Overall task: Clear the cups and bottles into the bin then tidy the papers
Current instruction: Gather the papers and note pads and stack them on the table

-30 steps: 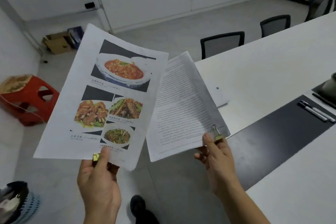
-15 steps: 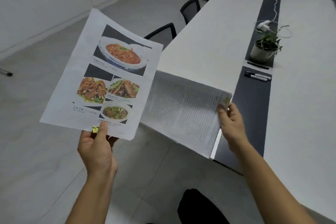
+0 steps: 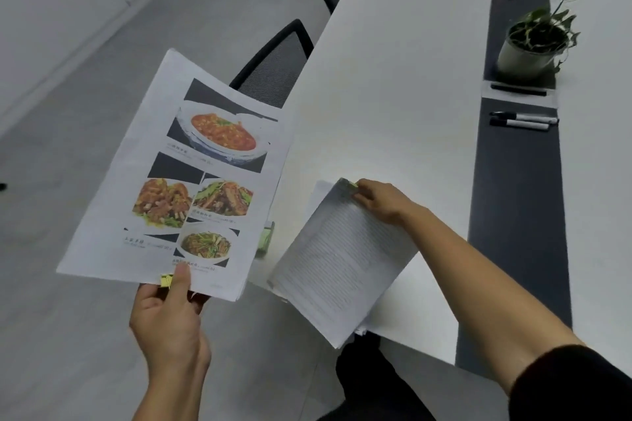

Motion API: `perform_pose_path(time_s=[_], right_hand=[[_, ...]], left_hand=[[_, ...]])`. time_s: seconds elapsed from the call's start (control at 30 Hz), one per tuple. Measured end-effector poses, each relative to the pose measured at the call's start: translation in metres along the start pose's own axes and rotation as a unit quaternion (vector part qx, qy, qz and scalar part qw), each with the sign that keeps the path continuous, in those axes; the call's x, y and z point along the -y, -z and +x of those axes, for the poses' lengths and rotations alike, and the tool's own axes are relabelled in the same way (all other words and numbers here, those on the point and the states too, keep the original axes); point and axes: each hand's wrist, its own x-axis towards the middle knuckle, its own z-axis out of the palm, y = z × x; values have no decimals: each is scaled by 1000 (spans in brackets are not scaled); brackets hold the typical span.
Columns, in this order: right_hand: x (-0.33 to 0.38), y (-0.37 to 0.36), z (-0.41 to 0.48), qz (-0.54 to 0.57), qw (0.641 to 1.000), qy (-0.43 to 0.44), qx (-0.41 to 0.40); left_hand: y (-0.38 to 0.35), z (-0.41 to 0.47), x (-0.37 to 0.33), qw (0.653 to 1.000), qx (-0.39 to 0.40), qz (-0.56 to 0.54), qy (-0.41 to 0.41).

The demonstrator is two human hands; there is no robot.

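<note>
menu sheets (image 3: 191, 181) left of text sheets (image 3: 342, 260) at table (image 3: 393, 79) edge

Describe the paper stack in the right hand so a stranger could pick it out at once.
Find the long white table with the dark strip down its middle. At its near edge, the right hand pinches a paper stack by its clipped far corner. Unlike the food-photo stack in the left hand, it shows only grey text.
</note>
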Motion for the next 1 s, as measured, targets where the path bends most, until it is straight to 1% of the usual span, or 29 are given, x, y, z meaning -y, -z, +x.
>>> perform_pose_path(time_s=[0.1,0.17,0.23,0.37,0.47,0.53,0.6,0.63,0.67,0.73,0.77,0.8,0.83,0.87,0.9,0.93,0.97,1.0], right_hand=[[-2,-4,55,-55,997,7,56],[-3,-12,82,-103,992,-2,69],[-5,-24,103,-135,989,-12,64],[-6,-54,119,-155,987,-30,17],[-2,-71,118,-136,988,-68,-28],[8,-76,109,-90,988,-112,-58],[28,-78,92,13,978,-158,-139],[42,-76,82,76,961,-177,-199],[58,-71,73,128,936,-188,-268],[97,-51,52,162,886,-181,-394],[117,-37,41,149,876,-147,-435],[138,-22,28,111,879,-90,-455],[157,-10,16,48,890,-28,-452],[175,1,4,-27,905,22,-424],[188,10,-5,-90,923,48,-371],[199,16,-12,-129,944,46,-301],[203,19,-17,-134,963,23,-231],[203,18,-23,-114,977,-4,-183]], left_hand=[[-12,22,12,1000,-13,20,12],[-17,34,19,999,-2,38,29],[-21,49,24,998,12,56,38],[-31,91,31,995,41,77,52],[-39,124,32,990,93,84,70],[-45,149,28,983,141,96,75],[-49,178,21,972,194,120,65],[-51,192,18,964,225,137,48],[-53,205,14,953,258,158,24],[-60,227,4,922,331,199,-40],[-64,237,-1,897,374,222,-83],[-70,244,-8,862,419,249,-137],[-76,251,-14,821,458,278,-196],[-83,257,-20,779,492,299,-248],[-90,260,-25,744,521,308,-284],[-98,262,-31,717,549,306,-301],[-105,262,-37,697,573,295,-313],[-112,260,-43,684,594,279,-319]])
